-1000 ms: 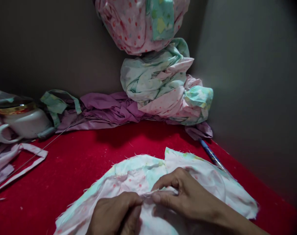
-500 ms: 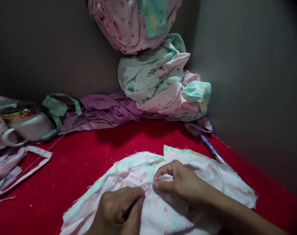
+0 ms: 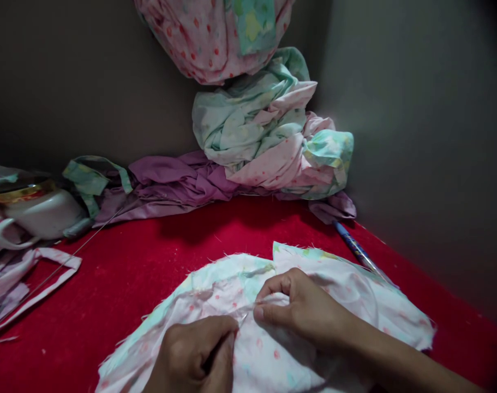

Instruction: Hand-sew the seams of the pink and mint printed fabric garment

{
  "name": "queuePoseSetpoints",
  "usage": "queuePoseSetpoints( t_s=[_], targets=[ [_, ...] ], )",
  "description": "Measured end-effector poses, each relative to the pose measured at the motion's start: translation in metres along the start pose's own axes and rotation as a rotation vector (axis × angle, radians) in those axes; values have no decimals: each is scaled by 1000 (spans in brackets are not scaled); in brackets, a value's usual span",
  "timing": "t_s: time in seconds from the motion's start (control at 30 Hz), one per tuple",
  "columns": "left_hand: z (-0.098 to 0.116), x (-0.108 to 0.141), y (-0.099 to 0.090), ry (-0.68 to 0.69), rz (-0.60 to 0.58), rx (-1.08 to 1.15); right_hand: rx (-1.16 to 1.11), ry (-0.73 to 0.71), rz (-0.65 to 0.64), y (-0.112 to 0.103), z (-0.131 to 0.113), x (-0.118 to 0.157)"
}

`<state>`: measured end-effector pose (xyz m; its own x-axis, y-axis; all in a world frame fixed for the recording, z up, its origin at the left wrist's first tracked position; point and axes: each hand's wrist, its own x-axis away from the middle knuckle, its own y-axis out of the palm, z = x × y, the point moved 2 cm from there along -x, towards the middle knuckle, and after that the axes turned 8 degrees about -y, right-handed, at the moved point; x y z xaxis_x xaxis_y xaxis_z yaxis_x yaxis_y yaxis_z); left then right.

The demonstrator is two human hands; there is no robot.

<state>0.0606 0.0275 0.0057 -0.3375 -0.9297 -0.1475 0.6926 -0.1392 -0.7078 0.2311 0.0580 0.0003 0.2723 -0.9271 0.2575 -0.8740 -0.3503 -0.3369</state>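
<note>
Cloth in pale pink and mint lies spread at the lower middle of the frame, worked on where two hands meet at its centre. The left hand has thumb and forefinger pressed together on a small fold of it; the right hand pinches a fold just beside, thumb under forefinger. Between their fingertips shows a bright, needle-like sliver; which hand grips it, if either, I cannot tell.

By my reading, the work is partway. A mint band along the upper left curve looks already joined to the dotted pink, though any stitches are too small to see. Its outer edge is left raw, with loose threads, and is not turned under; the outline steps at the upper middle, where two sections look unevenly matched. Whether the pinched spot is fastened cannot be made out.

Around the cloth runs a red cover. A blue pen lies by its upper right edge. Farther up, purple fabric lies along the back, with a twisted pink-and-mint bundle over its right part and a dotted pink bundle at the top. At left are a white cup and a narrow pink strip.
</note>
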Motion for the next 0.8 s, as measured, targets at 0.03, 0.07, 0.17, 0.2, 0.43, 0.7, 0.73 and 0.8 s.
queuePoseSetpoints(
  t_s=[0.03, 0.07, 0.17, 0.2, 0.43, 0.7, 0.73, 0.8],
  targets=[
    [0, 0, 0, -4, 1, -6, 1, -6, 2, 0, 0, 0],
    [1, -1, -1, -4, -1, -11, 4, -14, 4, 0, -1, 0],
    [1, 0, -1, -10, -23, -14, 6, -37, 7, -1, -1, 0],
    [1, 0, -1, -14, -32, -10, 6, -39, 7, -1, -1, 0],
    [-1, 2, -1, -30, -45, 37, 5, -50, 16, 0, -1, 1],
    [-1, 0, 0, -44, -60, 44, -8, -84, 34, 2, -3, 1],
    [-1, -1, 0, -48, -59, 49, -10, -91, 40, 2, -4, 1],
    [1, -1, 0, -51, -51, 63, -16, -109, 46, 2, -5, 2]
  ],
)
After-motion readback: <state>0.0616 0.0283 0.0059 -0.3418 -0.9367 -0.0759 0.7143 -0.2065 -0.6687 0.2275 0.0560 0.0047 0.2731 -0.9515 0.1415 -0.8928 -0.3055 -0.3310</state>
